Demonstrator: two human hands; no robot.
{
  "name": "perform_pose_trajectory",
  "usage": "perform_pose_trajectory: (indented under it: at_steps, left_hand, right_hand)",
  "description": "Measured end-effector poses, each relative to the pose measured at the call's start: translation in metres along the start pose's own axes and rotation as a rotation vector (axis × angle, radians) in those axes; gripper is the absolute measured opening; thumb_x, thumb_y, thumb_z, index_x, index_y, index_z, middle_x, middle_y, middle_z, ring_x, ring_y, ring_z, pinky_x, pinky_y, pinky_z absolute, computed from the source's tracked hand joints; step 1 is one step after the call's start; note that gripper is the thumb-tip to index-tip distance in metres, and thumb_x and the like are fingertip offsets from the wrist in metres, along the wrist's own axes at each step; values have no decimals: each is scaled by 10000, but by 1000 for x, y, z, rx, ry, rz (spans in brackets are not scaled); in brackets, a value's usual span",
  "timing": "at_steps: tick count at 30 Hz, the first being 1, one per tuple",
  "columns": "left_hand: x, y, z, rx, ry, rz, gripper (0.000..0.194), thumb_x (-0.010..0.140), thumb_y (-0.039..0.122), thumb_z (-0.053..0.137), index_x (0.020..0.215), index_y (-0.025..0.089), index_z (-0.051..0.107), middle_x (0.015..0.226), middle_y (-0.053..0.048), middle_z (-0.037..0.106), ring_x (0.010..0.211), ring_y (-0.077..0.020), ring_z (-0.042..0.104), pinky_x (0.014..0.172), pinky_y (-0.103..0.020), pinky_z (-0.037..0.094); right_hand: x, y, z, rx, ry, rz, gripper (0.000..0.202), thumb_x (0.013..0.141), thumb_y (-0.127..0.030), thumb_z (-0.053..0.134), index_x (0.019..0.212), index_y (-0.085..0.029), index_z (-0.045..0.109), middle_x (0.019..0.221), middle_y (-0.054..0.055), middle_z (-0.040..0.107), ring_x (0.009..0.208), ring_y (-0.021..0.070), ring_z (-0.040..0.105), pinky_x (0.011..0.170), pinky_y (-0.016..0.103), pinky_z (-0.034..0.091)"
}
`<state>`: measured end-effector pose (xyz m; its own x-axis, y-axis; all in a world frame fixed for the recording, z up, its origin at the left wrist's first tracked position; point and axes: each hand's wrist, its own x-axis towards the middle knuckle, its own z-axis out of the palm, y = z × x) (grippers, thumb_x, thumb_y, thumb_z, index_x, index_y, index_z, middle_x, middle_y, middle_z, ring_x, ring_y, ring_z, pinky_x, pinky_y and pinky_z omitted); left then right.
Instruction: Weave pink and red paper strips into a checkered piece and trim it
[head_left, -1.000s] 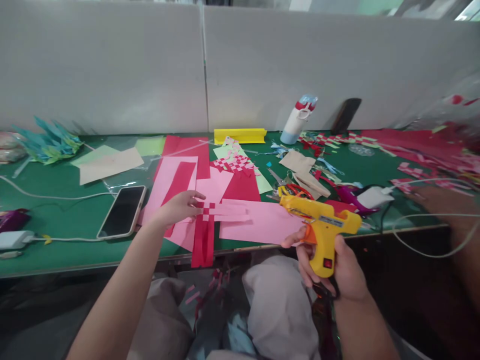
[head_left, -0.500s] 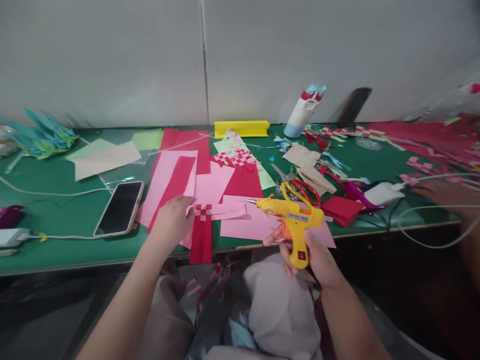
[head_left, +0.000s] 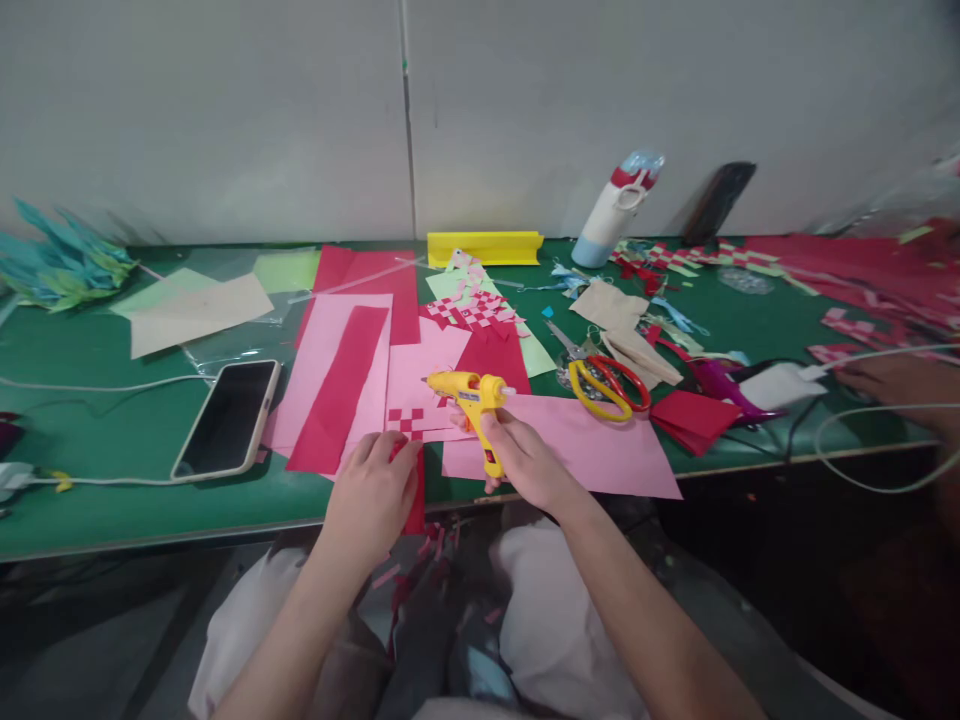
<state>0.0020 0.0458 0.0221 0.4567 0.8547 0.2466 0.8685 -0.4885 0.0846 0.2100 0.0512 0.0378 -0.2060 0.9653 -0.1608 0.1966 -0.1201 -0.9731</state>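
Observation:
My right hand (head_left: 521, 455) is wrapped round the grip of a yellow hot glue gun (head_left: 466, 392). The gun's metal nozzle points left, above pink paper and close to a red-and-pink woven paper piece (head_left: 406, 421). Over that piece's hanging red strips (head_left: 415, 505) lies my left hand (head_left: 375, 485), its fingers bent and closed on them at the table edge; the fingertips are partly hidden. Beside the left hand a torn red strip (head_left: 341, 385) rests on a pink sheet (head_left: 304, 410). Another pink sheet (head_left: 585, 450) lies under and right of the gun.
A phone (head_left: 229, 420) lies left on the green table (head_left: 112, 400). Scissors (head_left: 607, 385), a red folded paper (head_left: 694, 420) and a bottle (head_left: 615, 210) are to the right. A yellow strip (head_left: 484, 249) stands by the wall. Another person's hand (head_left: 892, 378) rests far right, near white cables.
My right hand has brought the glue gun left, from over the right pink sheet toward the woven piece. My left hand has shifted right and nearer me, onto the red strips.

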Motion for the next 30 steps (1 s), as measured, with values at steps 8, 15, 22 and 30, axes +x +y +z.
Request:
perform_pose_trajectory:
  at_steps: [8,15,22,30]
  left_hand:
    - [-3,-2,9,6,-9,-1,315,875,147,462,1149,140,618,1087,-144,622,985,-284,539,852,-420,496]
    - [-4,0,11,41,3,-3,312,871,147,468,1145,119,615,1094,-153,615,1035,-295,531,901,-430,479]
    - [5,1,8,24,33,4,291,871,150,478,1128,121,612,1087,-147,625,1008,-288,551,887,-429,485]
    - [14,0,15,13,14,15,241,884,160,469,1074,165,617,1105,-119,634,1021,-264,573,874,-390,502]
  right_hand:
    - [8,15,8,-260,33,-32,470,927,-600,344,1083,-221,573,635,1,538,504,133,545,432,214,400]
    - [7,16,9,-357,26,-65,411,938,-564,359,1053,-226,562,657,17,547,547,160,552,458,230,379]
    - [7,17,10,-338,17,-12,432,943,-577,321,1060,-231,551,644,6,542,537,156,583,433,222,379]
    - [-1,7,-4,-256,56,38,494,946,-599,263,1016,-194,538,612,-17,535,486,126,575,477,228,468]
